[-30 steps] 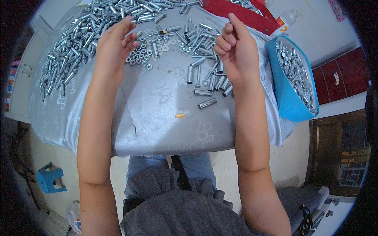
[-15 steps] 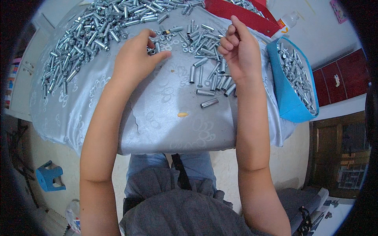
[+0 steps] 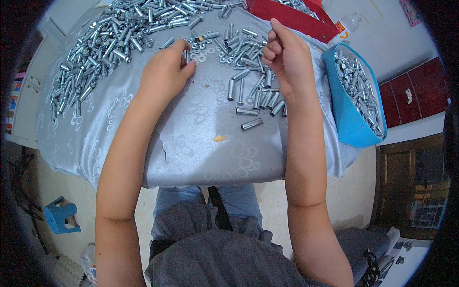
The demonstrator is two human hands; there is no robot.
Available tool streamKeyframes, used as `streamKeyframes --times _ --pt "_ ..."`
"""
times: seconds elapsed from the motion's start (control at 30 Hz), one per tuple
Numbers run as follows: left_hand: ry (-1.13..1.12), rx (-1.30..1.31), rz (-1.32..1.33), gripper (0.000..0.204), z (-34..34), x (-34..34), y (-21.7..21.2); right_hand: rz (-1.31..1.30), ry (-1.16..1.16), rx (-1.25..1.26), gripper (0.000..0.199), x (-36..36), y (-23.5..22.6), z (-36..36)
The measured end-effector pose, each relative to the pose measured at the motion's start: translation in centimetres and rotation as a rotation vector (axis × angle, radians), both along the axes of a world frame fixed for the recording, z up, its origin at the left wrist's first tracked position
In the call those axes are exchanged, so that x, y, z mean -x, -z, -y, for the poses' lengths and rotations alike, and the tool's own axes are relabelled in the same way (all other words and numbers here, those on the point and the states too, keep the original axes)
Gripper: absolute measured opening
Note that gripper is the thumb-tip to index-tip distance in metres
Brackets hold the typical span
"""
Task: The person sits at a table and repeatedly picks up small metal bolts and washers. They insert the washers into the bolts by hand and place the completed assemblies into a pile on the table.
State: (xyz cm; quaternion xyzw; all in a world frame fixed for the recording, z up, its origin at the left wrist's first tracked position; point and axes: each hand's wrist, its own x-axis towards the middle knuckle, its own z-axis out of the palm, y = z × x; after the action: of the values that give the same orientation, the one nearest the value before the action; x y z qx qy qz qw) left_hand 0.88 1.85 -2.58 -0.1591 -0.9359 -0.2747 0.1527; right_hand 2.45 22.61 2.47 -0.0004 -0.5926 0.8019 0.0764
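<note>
My left hand (image 3: 165, 69) is at the far middle of the table, thumb and fingers closed around a short shiny metal sleeve (image 3: 186, 56). Small nuts and flat washers (image 3: 201, 58) lie just beyond its fingertips. My right hand (image 3: 290, 60) is held above a loose spread of metal sleeves and bolts (image 3: 246, 52), its fingers curled in toward the palm. Whatever those fingers hold, if anything, is hidden. Two single sleeves lie nearest me, one of them a bare metal tube (image 3: 252, 124).
A large heap of sleeve bolts (image 3: 112, 43) covers the far left of the grey tablecloth (image 3: 191, 162). On the right stand a blue bin (image 3: 351, 138) full of metal parts, a red box (image 3: 287, 16) and a clear bottle (image 3: 347, 26). A yellowish scrap (image 3: 219, 138) lies near the front.
My left hand has drawn slightly left, its thumb and fingers closing in on the sleeve. A sleeve beyond it now shows. My right hand has shifted a little left, still curled.
</note>
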Motion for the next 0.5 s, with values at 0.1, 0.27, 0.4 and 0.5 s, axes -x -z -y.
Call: streamKeyframes --times 0.1,0.27,0.4,0.5 --pt "-0.038 -0.002 0.003 0.03 0.1 -0.1 -0.4 -0.007 -0.005 0.026 0.025 0.0 0.0 0.0" --pt "0.213 -0.383 0.265 0.017 0.5 -0.7 -2.1 -0.047 0.01 0.048 0.026 0.0 0.0 0.0" --pt "0.693 -0.412 0.8 0.021 1.5 -1.8 -4.7 -0.045 0.032 0.043 0.026 0.0 -0.1 0.0" --pt "0.388 -0.633 0.728 0.023 2.1 -1.1 -4.6 -0.031 0.026 0.011 0.023 -0.3 -0.3 0.1"
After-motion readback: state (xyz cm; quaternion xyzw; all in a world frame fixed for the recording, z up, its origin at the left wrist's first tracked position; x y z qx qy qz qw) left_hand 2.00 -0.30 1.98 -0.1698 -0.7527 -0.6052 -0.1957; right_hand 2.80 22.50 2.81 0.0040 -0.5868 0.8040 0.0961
